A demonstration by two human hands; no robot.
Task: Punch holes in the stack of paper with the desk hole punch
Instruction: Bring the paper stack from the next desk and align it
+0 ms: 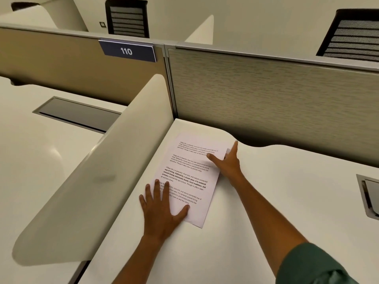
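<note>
paper stack (187,177) lies flat on the tabletop (266,201); left hand (162,210) presses its near corner open-palmed while right hand (227,160), grip wide, should square the right edge before punching.

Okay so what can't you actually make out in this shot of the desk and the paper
Head view:
- Hole punch: none in view, so its place is unknown.
- Stack of paper: sheet count unreadable from above.
- Lower left corner of the stack: covered by the left hand.
- Right edge: partly covered by the right hand; a small grey thing beside its fingers is too small to identify.
</note>
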